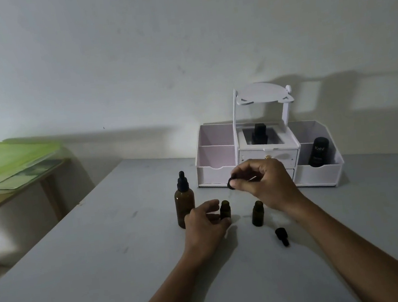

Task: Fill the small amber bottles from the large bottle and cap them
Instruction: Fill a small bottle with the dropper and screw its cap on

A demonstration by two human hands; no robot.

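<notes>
Dim, grey-toned wide-angle view
Light from the left throws the organizer [318, 173] shadow rightward along the wall [181, 52]; the large bottle [184, 202] reads nearly black; edges bow

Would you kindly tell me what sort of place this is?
Probably a room at home: a white cosmetics organiser with drawers against a plain wall, a large amber bottle on a grey table, and a green-lidded box on a side table.

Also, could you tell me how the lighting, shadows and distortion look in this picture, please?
Head view: dim, grey light from the left; the organizer casts a long shadow rightward on the wall; the large bottle looks almost black; table edges splay, wide-angle.
</notes>
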